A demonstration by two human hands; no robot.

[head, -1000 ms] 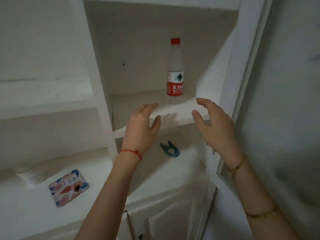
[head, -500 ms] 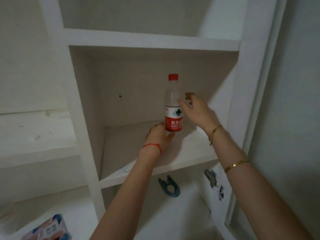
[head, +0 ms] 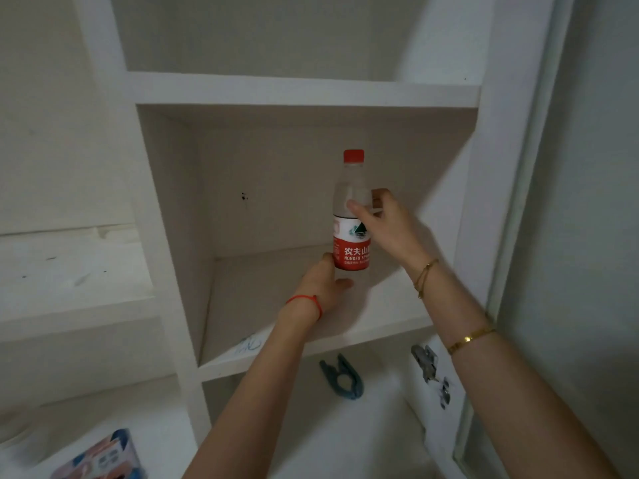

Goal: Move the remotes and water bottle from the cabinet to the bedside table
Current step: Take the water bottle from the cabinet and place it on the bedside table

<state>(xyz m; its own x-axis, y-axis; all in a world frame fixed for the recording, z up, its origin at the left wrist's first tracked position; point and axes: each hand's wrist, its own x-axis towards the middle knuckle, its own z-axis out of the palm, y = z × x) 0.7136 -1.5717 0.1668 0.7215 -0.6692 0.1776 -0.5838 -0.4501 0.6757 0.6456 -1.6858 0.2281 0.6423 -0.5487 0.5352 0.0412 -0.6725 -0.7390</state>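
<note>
A clear water bottle [head: 350, 233] with a red cap and a red-and-white label stands upright on a shelf [head: 269, 305] of the white cabinet. My right hand [head: 383, 223] wraps around the bottle's upper body, thumb in front, fingers behind it. My left hand [head: 323, 281] lies low on the shelf, its thumb against the bottle's base. No remote shows anywhere in view.
A blue clip [head: 340, 376] lies on the lower shelf below. A colourful packet [head: 100, 459] sits at the bottom left. A metal hinge [head: 427, 363] is fixed to the cabinet's right side, by the open door [head: 570, 236].
Both hands have reached up into the shelf from below its front edge. The right hand has closed around the bottle and the left has come to its base.
</note>
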